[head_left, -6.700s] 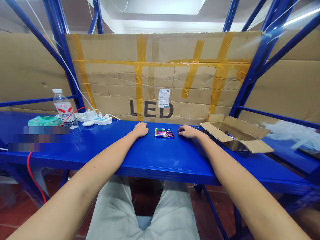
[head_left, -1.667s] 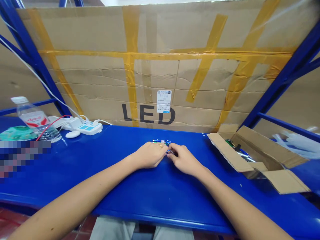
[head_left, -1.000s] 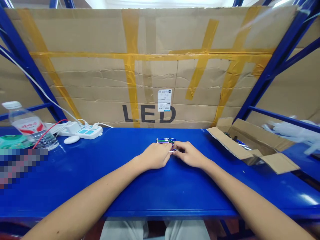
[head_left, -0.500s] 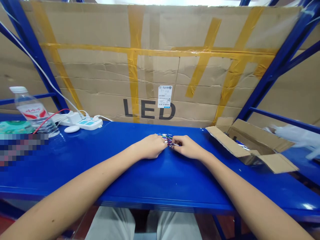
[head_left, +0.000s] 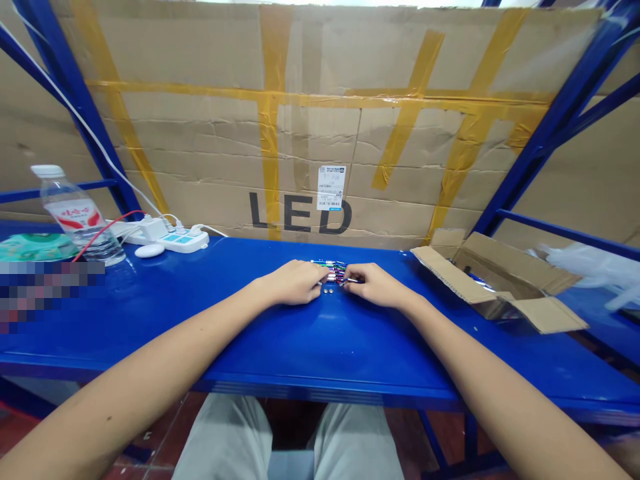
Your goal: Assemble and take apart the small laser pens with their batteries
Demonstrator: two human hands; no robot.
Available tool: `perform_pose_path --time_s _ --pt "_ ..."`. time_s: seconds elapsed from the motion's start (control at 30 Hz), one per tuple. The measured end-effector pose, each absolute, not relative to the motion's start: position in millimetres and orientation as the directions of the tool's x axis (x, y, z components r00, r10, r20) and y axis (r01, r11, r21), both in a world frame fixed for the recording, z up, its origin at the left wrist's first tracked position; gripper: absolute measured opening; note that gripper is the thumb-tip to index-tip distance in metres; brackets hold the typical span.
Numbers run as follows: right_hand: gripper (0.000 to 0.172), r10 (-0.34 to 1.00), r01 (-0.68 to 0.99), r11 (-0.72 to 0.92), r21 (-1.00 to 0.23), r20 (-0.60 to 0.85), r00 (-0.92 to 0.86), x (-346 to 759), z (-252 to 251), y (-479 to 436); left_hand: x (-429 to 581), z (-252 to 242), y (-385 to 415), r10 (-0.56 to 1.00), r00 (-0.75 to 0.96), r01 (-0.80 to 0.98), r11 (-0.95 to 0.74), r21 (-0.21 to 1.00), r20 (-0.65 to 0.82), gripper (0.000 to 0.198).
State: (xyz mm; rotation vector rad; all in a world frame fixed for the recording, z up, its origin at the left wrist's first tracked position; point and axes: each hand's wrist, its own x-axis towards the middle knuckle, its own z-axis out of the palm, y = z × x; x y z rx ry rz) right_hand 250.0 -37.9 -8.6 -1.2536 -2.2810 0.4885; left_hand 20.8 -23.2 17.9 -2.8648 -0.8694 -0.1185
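Several shiny coloured pens [head_left: 336, 268] lie side by side on the blue table, between my two hands. My left hand [head_left: 296, 283] rests at their left ends with its fingers curled in; something small and pale shows at its fingertips, too small to name. At the right ends, my right hand [head_left: 374, 284] pinches a dark pen [head_left: 355, 281] between thumb and fingers. Just in front of the pens, two small shiny round pieces [head_left: 328, 291] sit on the tabletop between the hands.
An open cardboard box [head_left: 453, 277] with pens inside stands at the right. On the left are a water bottle [head_left: 83, 220], a white power strip [head_left: 187, 241], a white oval object [head_left: 149, 251] and a green packet [head_left: 37, 247]. A large taped carton [head_left: 210, 147] walls the back.
My left hand has shifted slightly left, away from my right hand, uncovering more of the pens. Two small shiny pieces now show on the table. The view has tilted slightly.
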Motion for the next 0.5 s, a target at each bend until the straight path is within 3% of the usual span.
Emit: perform_pose_path --time_s 0.13,0.5 --pt "0.009 0.834 0.646 0.544 -0.535 0.263 -0.485 245.4 -7.6 -40.3 20.7 17.0 -22.9 0.534 0.837 0.542 -0.839 -0.051 0.121 0.015" --pt "0.011 0.860 0.709 0.506 -0.491 0.222 -0.460 246.7 -5.6 -40.0 18.2 15.0 -19.4 0.467 0.879 0.472 -0.881 -0.041 0.095 0.019"
